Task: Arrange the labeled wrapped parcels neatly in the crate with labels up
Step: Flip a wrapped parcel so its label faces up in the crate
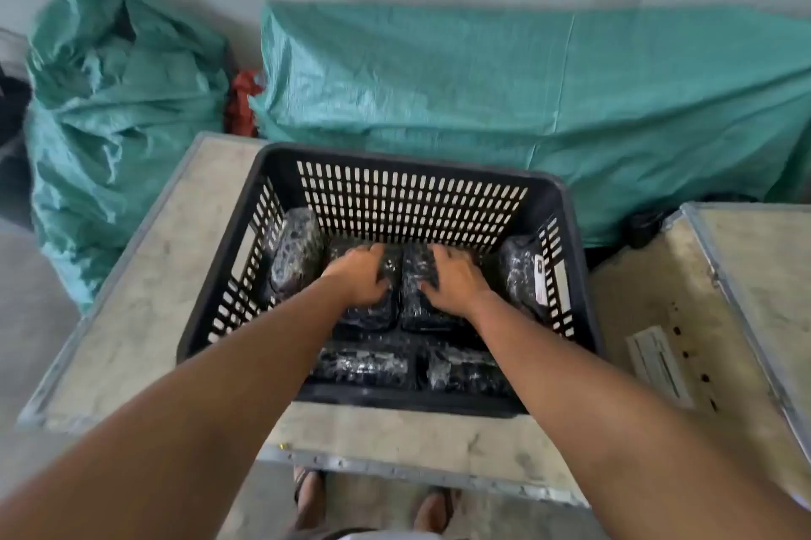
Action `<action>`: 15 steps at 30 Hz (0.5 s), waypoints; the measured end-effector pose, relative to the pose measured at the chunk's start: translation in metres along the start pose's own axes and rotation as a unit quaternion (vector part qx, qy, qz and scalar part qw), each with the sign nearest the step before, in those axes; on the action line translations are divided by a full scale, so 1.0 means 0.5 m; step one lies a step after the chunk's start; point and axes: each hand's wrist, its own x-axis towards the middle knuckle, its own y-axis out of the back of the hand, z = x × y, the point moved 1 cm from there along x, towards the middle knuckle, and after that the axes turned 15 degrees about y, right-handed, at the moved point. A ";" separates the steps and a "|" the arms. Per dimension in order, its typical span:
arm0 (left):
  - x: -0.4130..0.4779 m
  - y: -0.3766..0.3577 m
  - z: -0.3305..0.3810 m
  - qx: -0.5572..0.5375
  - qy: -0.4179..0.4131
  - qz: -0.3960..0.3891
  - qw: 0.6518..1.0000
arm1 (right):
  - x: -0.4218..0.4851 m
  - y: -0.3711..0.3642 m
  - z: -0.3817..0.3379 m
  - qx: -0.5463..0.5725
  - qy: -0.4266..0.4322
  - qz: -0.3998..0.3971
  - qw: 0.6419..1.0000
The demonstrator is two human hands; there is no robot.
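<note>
A black slotted plastic crate [412, 188] stands on a pale table. Several black parcels wrapped in clear film lie inside it. My left hand [362, 276] rests palm down on a middle parcel [373, 315], fingers curled over its far edge. On the neighbouring middle parcel [417, 298] my right hand [452, 278] presses the same way. One parcel [294, 254] leans against the left wall. Another [524, 271] leans on the right wall, its white label [540, 278] facing sideways. Two more parcels [360, 366] [465, 370] lie along the near wall, no labels showing.
The crate's table [145, 276] has a metal rim. A second table [684, 320] with a white slip [658, 364] on it stands to the right. Green woven sacks [526, 100] [118, 113] lie against the wall behind. My sandalled feet [373, 504] show below the table edge.
</note>
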 end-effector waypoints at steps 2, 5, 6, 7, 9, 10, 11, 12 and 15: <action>0.006 -0.025 -0.010 0.019 -0.005 -0.028 0.999 | 0.004 -0.026 0.007 -0.020 0.004 -0.054 0.998; 0.014 -0.055 -0.028 0.049 -0.019 -0.063 0.997 | 0.000 -0.055 0.021 -0.050 0.001 -0.134 0.990; 0.019 -0.060 -0.031 0.062 -0.025 -0.065 0.996 | 0.003 -0.061 0.023 -0.063 0.000 -0.160 0.985; 0.025 -0.060 -0.033 0.074 -0.028 -0.068 0.995 | 0.007 -0.063 0.024 -0.079 -0.003 -0.184 0.980; 0.030 -0.063 -0.037 0.099 -0.026 -0.091 0.991 | 0.012 -0.067 0.023 -0.105 -0.007 -0.214 0.971; 0.031 -0.068 -0.039 0.109 -0.026 -0.108 0.988 | 0.013 -0.072 0.024 -0.106 -0.010 -0.217 0.970; 0.030 -0.073 -0.041 0.114 -0.024 -0.119 0.986 | 0.011 -0.077 0.023 -0.109 -0.015 -0.215 0.970; 0.029 -0.078 -0.042 0.116 -0.026 -0.123 0.985 | 0.009 -0.082 0.023 -0.119 -0.017 -0.210 0.970; 0.029 -0.077 -0.042 0.126 -0.028 -0.117 0.985 | 0.008 -0.076 0.023 -0.164 -0.013 -0.202 0.965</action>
